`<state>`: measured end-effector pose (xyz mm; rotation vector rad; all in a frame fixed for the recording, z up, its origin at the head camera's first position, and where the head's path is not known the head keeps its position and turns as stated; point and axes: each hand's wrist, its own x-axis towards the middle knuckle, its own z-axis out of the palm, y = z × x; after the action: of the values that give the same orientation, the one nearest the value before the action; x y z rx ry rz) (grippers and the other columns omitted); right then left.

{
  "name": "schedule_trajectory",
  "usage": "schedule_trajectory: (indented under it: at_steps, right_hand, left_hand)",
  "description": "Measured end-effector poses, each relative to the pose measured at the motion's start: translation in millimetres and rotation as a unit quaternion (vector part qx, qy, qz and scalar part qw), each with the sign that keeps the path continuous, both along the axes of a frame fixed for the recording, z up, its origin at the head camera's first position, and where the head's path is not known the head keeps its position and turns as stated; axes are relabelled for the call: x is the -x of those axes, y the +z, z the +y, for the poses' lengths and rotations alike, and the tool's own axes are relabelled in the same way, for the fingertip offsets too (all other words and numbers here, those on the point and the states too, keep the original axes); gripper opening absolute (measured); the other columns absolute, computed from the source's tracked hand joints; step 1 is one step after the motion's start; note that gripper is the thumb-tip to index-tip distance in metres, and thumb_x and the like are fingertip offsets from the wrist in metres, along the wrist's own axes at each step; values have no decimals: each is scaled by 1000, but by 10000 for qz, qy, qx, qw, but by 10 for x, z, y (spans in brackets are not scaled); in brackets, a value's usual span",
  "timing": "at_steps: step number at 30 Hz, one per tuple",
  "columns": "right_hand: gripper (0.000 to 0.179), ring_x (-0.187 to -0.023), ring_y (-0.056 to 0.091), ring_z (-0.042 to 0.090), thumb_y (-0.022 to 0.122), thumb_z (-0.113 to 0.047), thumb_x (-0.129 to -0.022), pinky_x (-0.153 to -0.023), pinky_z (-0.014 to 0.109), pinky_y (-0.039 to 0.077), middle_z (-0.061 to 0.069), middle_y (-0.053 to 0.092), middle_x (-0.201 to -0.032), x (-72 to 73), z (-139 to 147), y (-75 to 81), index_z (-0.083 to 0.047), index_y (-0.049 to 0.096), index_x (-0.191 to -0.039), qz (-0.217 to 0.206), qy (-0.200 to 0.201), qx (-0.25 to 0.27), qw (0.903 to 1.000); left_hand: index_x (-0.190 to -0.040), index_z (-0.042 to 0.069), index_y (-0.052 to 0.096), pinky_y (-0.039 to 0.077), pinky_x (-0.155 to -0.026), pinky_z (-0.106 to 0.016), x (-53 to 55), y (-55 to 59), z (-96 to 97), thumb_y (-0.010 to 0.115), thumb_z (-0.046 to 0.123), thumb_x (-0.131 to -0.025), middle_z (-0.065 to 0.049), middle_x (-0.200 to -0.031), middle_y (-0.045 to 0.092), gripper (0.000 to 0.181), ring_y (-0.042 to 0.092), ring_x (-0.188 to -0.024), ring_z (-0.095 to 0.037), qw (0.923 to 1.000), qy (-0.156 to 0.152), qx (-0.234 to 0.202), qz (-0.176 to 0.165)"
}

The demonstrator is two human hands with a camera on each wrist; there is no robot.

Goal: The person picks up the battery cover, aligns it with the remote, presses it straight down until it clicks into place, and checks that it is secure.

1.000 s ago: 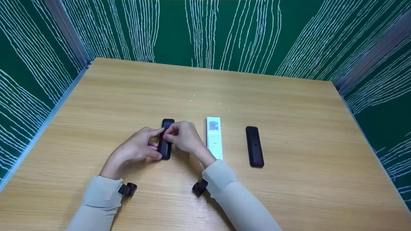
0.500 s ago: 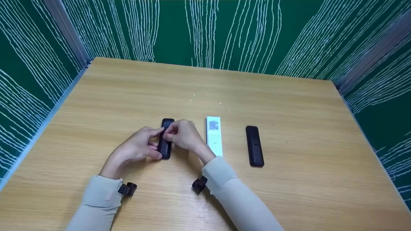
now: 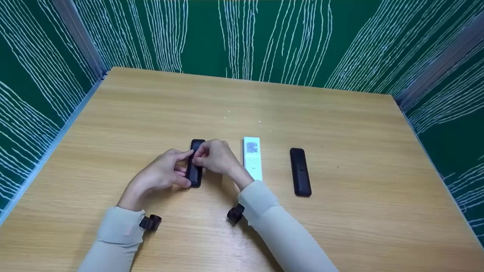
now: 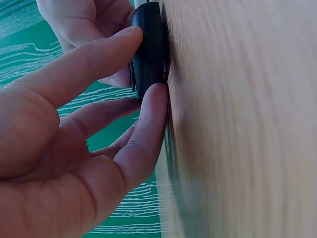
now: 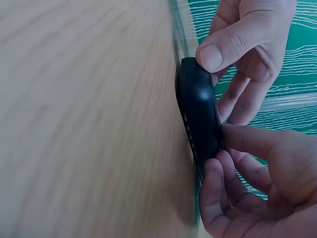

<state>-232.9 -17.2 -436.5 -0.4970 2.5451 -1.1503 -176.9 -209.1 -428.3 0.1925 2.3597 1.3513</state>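
A black remote control [image 3: 194, 173], apparently back side up, lies on the wooden table at left of centre. My left hand [image 3: 162, 172] grips it from the left, with the thumb and fingers set along its edge. From the right side my right hand [image 3: 219, 158] pinches at its upper half, fingers curled against the shell. In the right wrist view the fingertips [image 5: 214, 171] meet the side of the black remote [image 5: 200, 106]. The left wrist view shows my left thumb and a finger touching the remote [image 4: 148, 49]. The right hand covers part of the upper half.
A white remote control [image 3: 252, 162] with a printed label lies just right of the right hand, partly behind the wrist. Farther right is another black remote [image 3: 300, 172]. Small white crumbs [image 3: 259, 121] dot the table [image 3: 340, 124]; green patterned walls [image 3: 204, 37] stand around it.
My right hand and forearm have shifted very slightly forward, away from me. The left hand and the remote it holds have stayed in place.
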Motion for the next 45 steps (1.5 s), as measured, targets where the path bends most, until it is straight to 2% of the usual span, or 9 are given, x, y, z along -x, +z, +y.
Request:
schedule_trajectory:
  at_steps: [7, 16, 23, 31, 45]
  right_hand:
    - [15, -72, 57, 12, 84, -21, -94, -63, 23, 47, -1, 67, -82, 29, 12, 42, -14, 72, -86, -133, 84, -168, 9997]
    - [21, -70, 55, 13, 83, -27, -94, -63, 24, 45, 0, 65, -82, 88, 32, 57, -15, 68, -86, -354, 86, -406, 9985]
    - [22, -71, 59, 13, 81, -28, -96, -64, 24, 48, 1, 68, -86, 109, 44, 68, -14, 67, -87, -593, 67, -389, 9975]
    - [24, -66, 62, 10, 81, -26, -96, -60, 20, 50, 1, 68, -79, 137, 55, 66, -11, 65, -85, -1055, 14, -235, 9941]
    - [27, -69, 63, 12, 81, -27, -96, -65, 22, 51, 1, 68, -80, 153, 56, 90, -12, 63, -83, -1241, 24, -347, 9917]
  left_hand:
    - [-164, 2, 34, 58, -101, -35, 0, 6, 2, 82, -13, -80, -27, -147, 41, 98, 63, -121, -35, 10000, 29, 0, -38]
    - [-163, 3, 35, 57, -101, -36, 6, 3, 6, 83, -13, -79, -27, -144, 43, 98, 63, -119, -34, 10000, 30, 75, 9]
    - [-163, 2, 35, 58, -101, -36, 11, -1, 0, 83, -14, -79, -29, -147, 41, 98, 63, -119, -34, 10000, 15, 73, 25]
    - [-164, 2, 33, 57, -99, -34, 0, 15, 2, 82, -13, -81, -27, -147, 41, 98, 63, -121, -35, 9999, 3, 105, -52]
    - [-164, 2, 31, 58, -102, -35, -1, 20, 12, 80, -16, -81, -28, -147, 39, 99, 63, -124, -38, 9999, 26, 16, -131]
